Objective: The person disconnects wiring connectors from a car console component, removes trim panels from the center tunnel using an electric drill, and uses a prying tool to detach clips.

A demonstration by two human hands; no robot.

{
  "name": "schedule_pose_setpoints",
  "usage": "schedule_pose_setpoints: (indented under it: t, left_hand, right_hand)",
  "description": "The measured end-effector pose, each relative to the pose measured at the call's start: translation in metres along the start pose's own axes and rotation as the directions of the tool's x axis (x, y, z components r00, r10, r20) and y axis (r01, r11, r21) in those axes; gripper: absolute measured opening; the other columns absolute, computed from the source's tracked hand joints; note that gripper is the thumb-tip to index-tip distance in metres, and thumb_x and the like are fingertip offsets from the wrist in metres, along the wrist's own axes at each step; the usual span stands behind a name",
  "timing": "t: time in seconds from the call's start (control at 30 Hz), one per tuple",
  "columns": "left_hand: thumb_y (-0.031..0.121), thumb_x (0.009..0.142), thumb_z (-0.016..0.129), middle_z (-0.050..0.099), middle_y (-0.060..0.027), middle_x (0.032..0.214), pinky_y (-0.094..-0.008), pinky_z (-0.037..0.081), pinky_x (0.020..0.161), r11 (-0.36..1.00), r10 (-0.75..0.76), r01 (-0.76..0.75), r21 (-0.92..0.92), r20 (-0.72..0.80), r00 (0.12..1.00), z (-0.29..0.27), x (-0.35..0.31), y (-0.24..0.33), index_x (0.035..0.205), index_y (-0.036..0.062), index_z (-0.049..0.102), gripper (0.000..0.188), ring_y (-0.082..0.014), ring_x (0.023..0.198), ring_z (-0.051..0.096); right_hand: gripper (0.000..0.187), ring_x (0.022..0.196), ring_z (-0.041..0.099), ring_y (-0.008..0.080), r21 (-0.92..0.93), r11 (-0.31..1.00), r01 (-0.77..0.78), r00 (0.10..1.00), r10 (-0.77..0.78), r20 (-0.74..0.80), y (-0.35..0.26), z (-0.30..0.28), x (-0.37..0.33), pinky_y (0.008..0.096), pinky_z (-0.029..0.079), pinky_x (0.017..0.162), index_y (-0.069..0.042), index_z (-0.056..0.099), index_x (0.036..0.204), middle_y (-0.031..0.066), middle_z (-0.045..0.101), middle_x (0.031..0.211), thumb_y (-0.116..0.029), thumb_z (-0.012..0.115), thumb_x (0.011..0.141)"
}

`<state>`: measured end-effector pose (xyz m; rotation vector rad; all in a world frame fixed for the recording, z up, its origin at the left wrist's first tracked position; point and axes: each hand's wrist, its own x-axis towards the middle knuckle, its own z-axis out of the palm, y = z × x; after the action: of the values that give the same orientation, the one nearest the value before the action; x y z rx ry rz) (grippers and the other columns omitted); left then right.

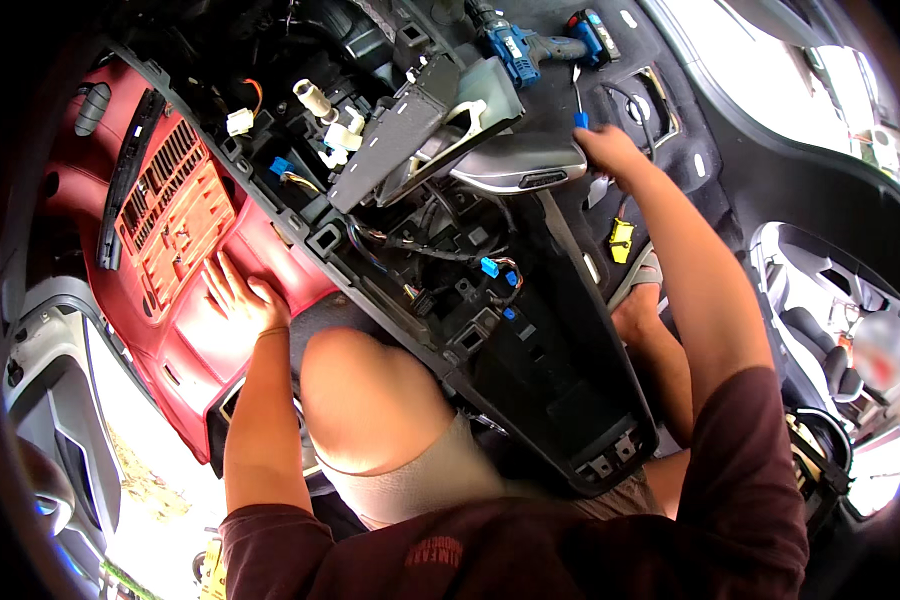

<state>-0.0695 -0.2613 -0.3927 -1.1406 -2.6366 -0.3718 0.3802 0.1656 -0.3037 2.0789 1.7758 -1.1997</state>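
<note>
My left hand (240,296) lies flat with its fingers spread on a red padded surface (275,250), beside an orange ribbed plastic tray (180,225). My right hand (618,158) is closed around a screwdriver; its blue handle end (581,119) and thin metal shaft show above the fingers, pointing away from me. Just left of that hand is a silver-grey trim piece (520,163), sitting tilted on the opened centre console (540,380). Whether the hand touches this trim cannot be made out.
A blue and black cordless drill (515,50) lies on the dark floor at the far side. Exposed wiring with blue connectors (490,267) fills the console. A yellow connector (621,241) hangs right of it. A black strip (130,180) lies beside the orange tray.
</note>
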Motion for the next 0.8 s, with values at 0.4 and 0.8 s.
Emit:
schedule_pose_setpoints:
  t: [0.4, 0.8]
  left_hand:
    - [0.024, 0.093, 0.052, 0.034, -0.0169, 0.173, -0.0570, 0.017, 0.132, 1.000, -0.027, 0.027, 0.012, 0.010, 1.000, -0.002, -0.001, -0.002, 0.168, 0.0150, 0.037, 0.077, -0.0347, 0.160, 0.031]
    - [0.027, 0.095, 0.051, 0.033, -0.0166, 0.174, -0.0567, 0.014, 0.132, 0.999, -0.044, 0.044, 0.004, 0.013, 0.999, -0.006, 0.001, -0.001, 0.167, 0.0138, 0.038, 0.075, -0.0344, 0.161, 0.030]
  right_hand:
    - [0.052, 0.055, 0.045, 0.0069, 0.559, 0.804, 0.203, 0.976, -0.208, -0.056, 0.005, -0.111, -0.350, 0.0223, 0.030, 0.047, -0.008, 0.052, 0.153, 0.0004, 0.053, 0.075, -0.016, 0.060, 0.102]
    - [0.037, 0.085, 0.070, 0.0439, -0.410, 0.817, 0.404, 0.911, -0.400, 0.100, -0.126, -0.037, -0.343, 0.0461, 0.055, 0.078, 0.005, 0.074, 0.104, 0.0275, 0.071, 0.086, -0.030, 0.064, 0.104]
